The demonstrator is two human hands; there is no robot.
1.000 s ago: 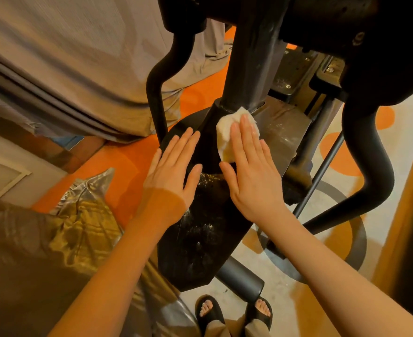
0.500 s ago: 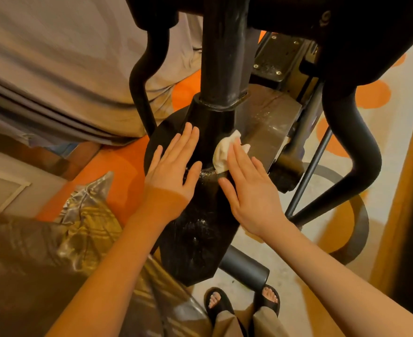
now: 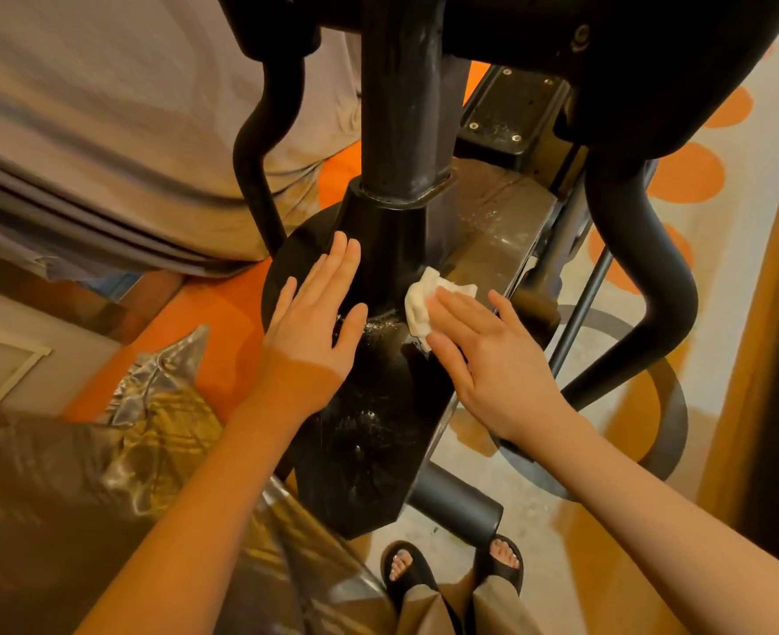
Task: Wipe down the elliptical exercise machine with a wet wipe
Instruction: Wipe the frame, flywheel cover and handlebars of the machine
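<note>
Wipe: wet wipe (image 3: pixel 424 299) is sitting bunched and white under the right hand (image 3: pixel 493 359), at the foot of the black column (image 3: pixel 401 107), roughly at 1 o'clock from the left hand (image 3: pixel 314 323).
Right hand: fingers (image 3: pixel 454 309) are lying nearly straight and close together, pressing the wipe flat against the shroud rather than pinching it.
Left hand: fingers are spreading flat and relaxed on the dark housing (image 3: pixel 369 428), holding nothing, seemingly bracing the body.
Machine: elliptical exercise machine (image 3: pixel 507 231) is filling the centre, its column rising toward 12 o'clock, curved arms bending off at 10 and 3 o'clock.
Surface: pale dust or droplets are speckling the housing between the hands and toward 6 o'clock; which of the two is hard to tell in this light.
Handling of wipe: soft, limp and light, likely slick with moisture; it is apt to roll or bunch under a sliding palm, so a spread, flat press over its middle looks like the sound hold.
Handling of machine: stiff and heavy, not shifting under pressure; its joints and collar edges are probably catching the wipe.
Progress: speckled patches are suggesting the lower housing is not yet done.
Feet: sandalled toes (image 3: pixel 406 570) are showing at 6 o'clock on the floor (image 3: pixel 539 520).
</note>
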